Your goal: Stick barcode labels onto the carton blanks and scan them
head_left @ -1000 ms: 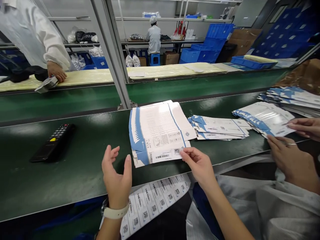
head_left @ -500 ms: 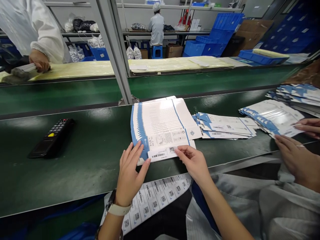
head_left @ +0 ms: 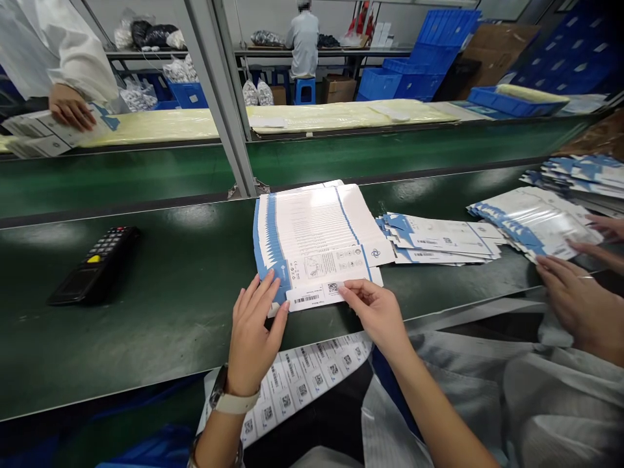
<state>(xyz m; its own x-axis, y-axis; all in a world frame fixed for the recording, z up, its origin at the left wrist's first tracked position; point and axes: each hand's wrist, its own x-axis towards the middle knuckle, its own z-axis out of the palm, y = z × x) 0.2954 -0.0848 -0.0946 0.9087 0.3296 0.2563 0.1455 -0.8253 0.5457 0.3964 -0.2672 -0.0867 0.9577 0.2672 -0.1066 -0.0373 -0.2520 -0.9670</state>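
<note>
A fanned stack of flat white-and-blue cartons (head_left: 312, 218) lies on the green table in front of me. Along the near edge of the front carton runs a white label (head_left: 309, 298) with a barcode and a QR code. My right hand (head_left: 377, 312) pinches the label's right end between thumb and forefinger. Fingers spread, my left hand (head_left: 256, 338) rests its tips on the blue left side of the front carton, the thumb close to the label's left end. Below the table edge, a sheet of printed labels (head_left: 305, 387) lies over my lap.
A black handheld device with a keypad (head_left: 95, 266) lies at left. More flat cartons (head_left: 439, 237) lie right of the stack. Beside me, a co-worker's hands (head_left: 575, 292) touch another carton pile (head_left: 541, 218). A metal post (head_left: 221, 97) rises behind the stack. Across, another person handles cartons (head_left: 58, 133).
My hands and the label stay nearly in place, while the view shifts slightly. The co-worker's far hand at right moves over the cartons. Across the table, the other person's cartons come into clearer view.
</note>
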